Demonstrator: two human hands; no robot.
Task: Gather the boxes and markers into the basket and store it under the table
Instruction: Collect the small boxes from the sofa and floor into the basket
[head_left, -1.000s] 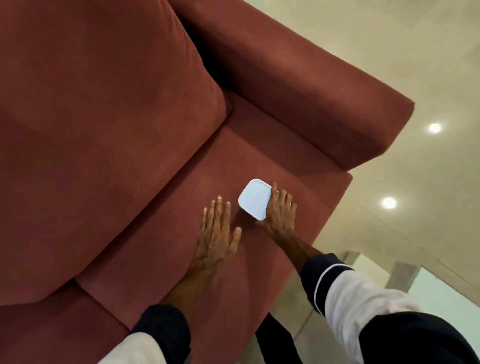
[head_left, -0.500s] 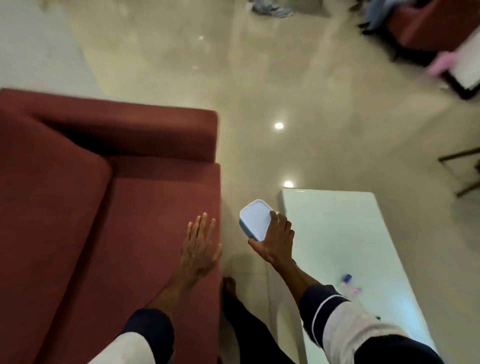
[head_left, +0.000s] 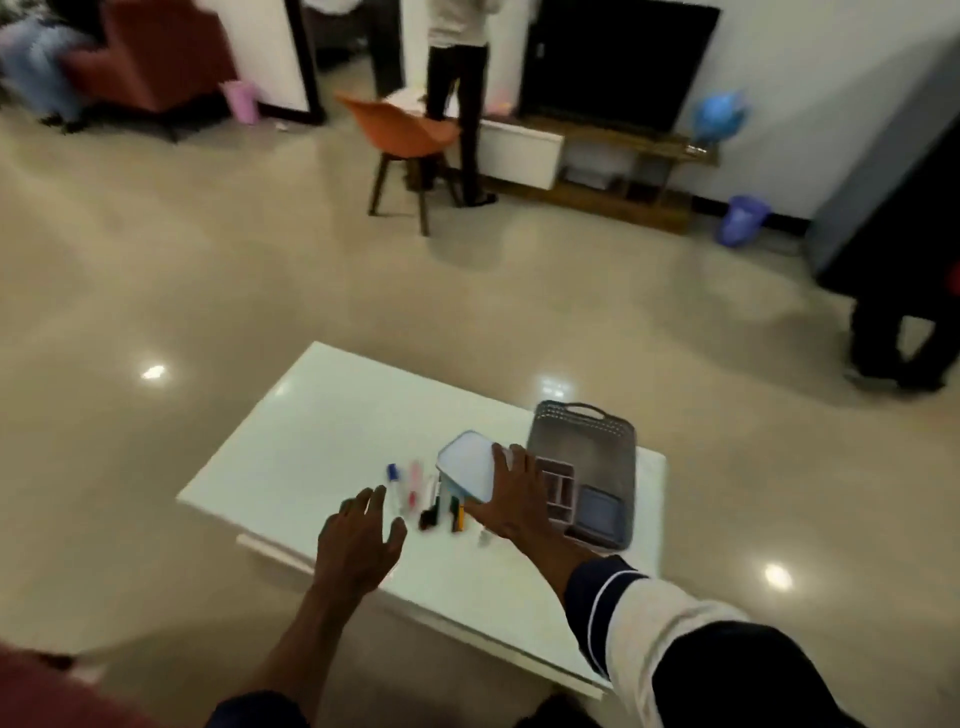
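My right hand (head_left: 517, 499) grips a pale blue lidded box (head_left: 466, 464) and holds it above the white table (head_left: 332, 415), just left of the grey basket (head_left: 613, 447). The basket stands on the table's right part and holds a pink divided box (head_left: 558, 488) and a dark square box (head_left: 597, 512). Several markers (head_left: 415, 491) lie on the table under and left of the blue box. My left hand (head_left: 358, 540) hovers with spread fingers over the table's near edge, holding nothing.
A person stands at the back by an orange chair (head_left: 402, 130) and a TV stand (head_left: 602, 161). Another person's legs (head_left: 893, 332) are at the far right. The red sofa's corner (head_left: 47, 691) shows bottom left. Glossy floor surrounds the table.
My right hand lifted the blue box off the red sofa and carried it over the table beside the basket. My view swung from the sofa to the table; my left hand left the sofa seat.
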